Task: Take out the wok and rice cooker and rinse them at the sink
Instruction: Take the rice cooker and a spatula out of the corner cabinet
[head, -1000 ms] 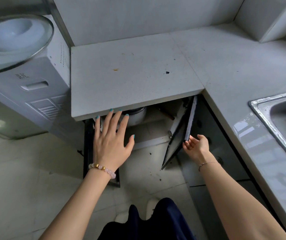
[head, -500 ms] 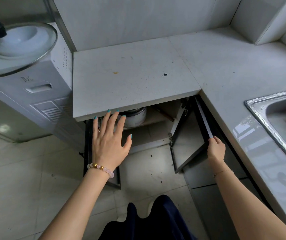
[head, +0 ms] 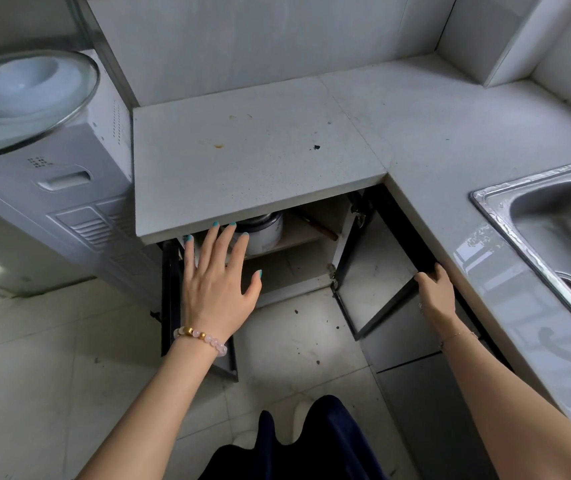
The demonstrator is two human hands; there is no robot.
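A white rice cooker (head: pixel 266 230) stands on a shelf inside the open cabinet under the countertop, mostly hidden by the counter edge. A brown wooden handle (head: pixel 318 226) pokes out beside it; I cannot see the wok itself. My left hand (head: pixel 218 282) hovers flat, fingers spread, in front of the cabinet opening, just short of the cooker. My right hand (head: pixel 436 294) grips the top corner of the right cabinet door (head: pixel 374 292), which is swung wide open. The steel sink (head: pixel 554 230) is set into the counter at the right.
The left cabinet door (head: pixel 170 292) stands open edge-on. A white water dispenser (head: pixel 69 188) with a glass lid (head: pixel 28 98) on top stands to the left. The grey countertop (head: pixel 260 150) runs in an L. Tiled floor lies below, with my dark clothing at the bottom.
My right hand has swung the right cabinet door further open toward the right. My left hand has stayed in front of the opening, fingers spread.
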